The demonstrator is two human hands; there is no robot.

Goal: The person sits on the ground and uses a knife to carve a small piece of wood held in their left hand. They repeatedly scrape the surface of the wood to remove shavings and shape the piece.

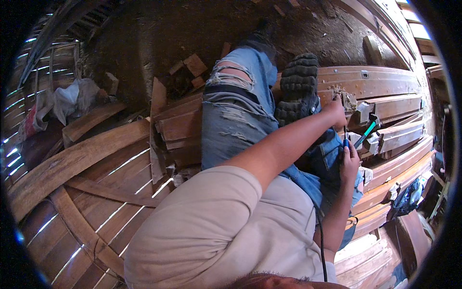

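Note:
My left hand (pixel 335 111) is closed around the upper shaft of a slim tool with a blue handle (pixel 346 143); its exact kind is unclear. Lower down, my right hand (pixel 350 164) grips that blue handle, thumb and fingers pressed along it. The shaft runs away from me toward a rough wooden edge (pixel 350 102) with pale wood chips, and its tip is hard to make out. Just right of my hands, a hammer with a green and black handle (pixel 370 128) rests across the ends of wooden pieces.
Long brown wooden boards (pixel 385 79) lie stacked on the right. My jeans-clad leg (pixel 236 115) and dark boot (pixel 297 86) are beside my left forearm. A curved plank (pixel 82 159), slatted wood and crumpled plastic (pixel 77 98) are at left. Wood scraps (pixel 195 65) litter the dirt floor.

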